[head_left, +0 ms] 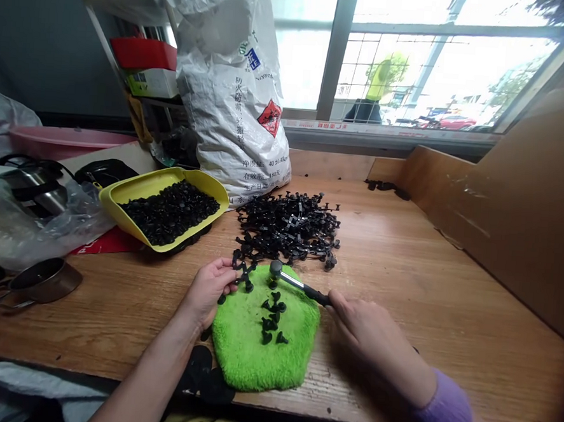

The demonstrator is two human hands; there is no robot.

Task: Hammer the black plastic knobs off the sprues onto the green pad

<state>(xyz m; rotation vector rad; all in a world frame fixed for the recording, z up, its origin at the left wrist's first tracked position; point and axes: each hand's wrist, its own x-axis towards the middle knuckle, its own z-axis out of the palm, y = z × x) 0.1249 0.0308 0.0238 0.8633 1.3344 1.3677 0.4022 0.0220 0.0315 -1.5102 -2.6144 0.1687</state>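
Observation:
My left hand [214,289] pinches a branched black plastic part [244,273] at the upper left edge of a fuzzy green cloth [235,354]. Closed round a dark handle, my right hand [363,324] holds a small hammer [301,285]. The hammer's round head is over the upper part of the cloth, by a small black piece standing there. Whether the two touch, I cannot tell. Several loose black mushroom-shaped plastic pieces [274,319] lie down the middle of the cloth. Just beyond it spreads a heap of branched black parts [291,224].
A yellow scoop-shaped tray [119,209] full of small black pieces stands at left, near a metal mug [43,283]. A tall white printed sack [231,106] rises behind the heap. Brown cardboard [516,206] borders the right side. Dark flat pieces [386,187] lie at the back.

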